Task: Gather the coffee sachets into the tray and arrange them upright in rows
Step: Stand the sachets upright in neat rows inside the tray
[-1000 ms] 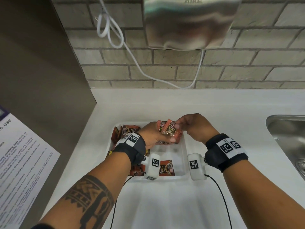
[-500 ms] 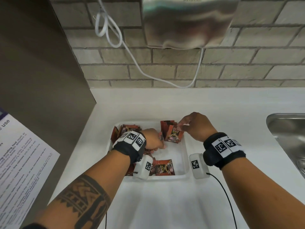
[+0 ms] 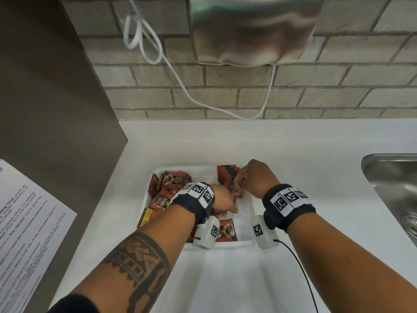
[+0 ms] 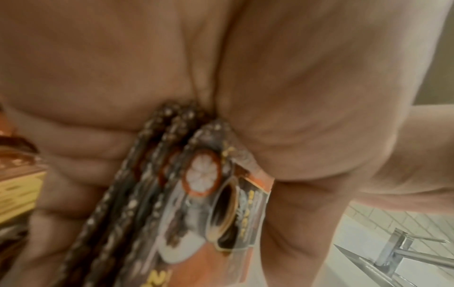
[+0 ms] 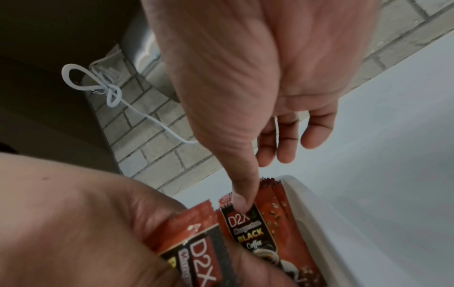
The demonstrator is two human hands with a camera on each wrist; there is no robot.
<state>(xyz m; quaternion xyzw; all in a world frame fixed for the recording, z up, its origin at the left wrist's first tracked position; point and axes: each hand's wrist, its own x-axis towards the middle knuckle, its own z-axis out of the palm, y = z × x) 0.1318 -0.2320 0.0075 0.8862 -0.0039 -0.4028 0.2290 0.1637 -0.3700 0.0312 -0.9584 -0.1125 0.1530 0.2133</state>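
Observation:
A white tray (image 3: 225,243) sits on the counter. Loose red-and-black coffee sachets (image 3: 171,181) lie piled in its left half, and one lies flat (image 3: 226,230) near the front. A row of upright sachets (image 3: 226,175) stands in the far right corner. My right hand (image 3: 239,180) is at that row, its thumb (image 5: 242,203) pressing the front sachet (image 5: 248,231) while the other fingers hang loose behind. My left hand (image 3: 225,211) is low in the tray's middle and grips several sachets (image 4: 196,184) edge-on in its curled fingers.
A steel sink (image 3: 392,177) is set into the counter at the right. A hand dryer (image 3: 252,30) and its white cord (image 3: 144,41) hang on the brick wall behind. A dark panel (image 3: 56,109) with a printed notice (image 3: 27,222) bounds the left.
The bundle both hands held above the tray now stands in the far right corner under my right hand. My left hand dropped to the tray's middle, where it holds other sachets.

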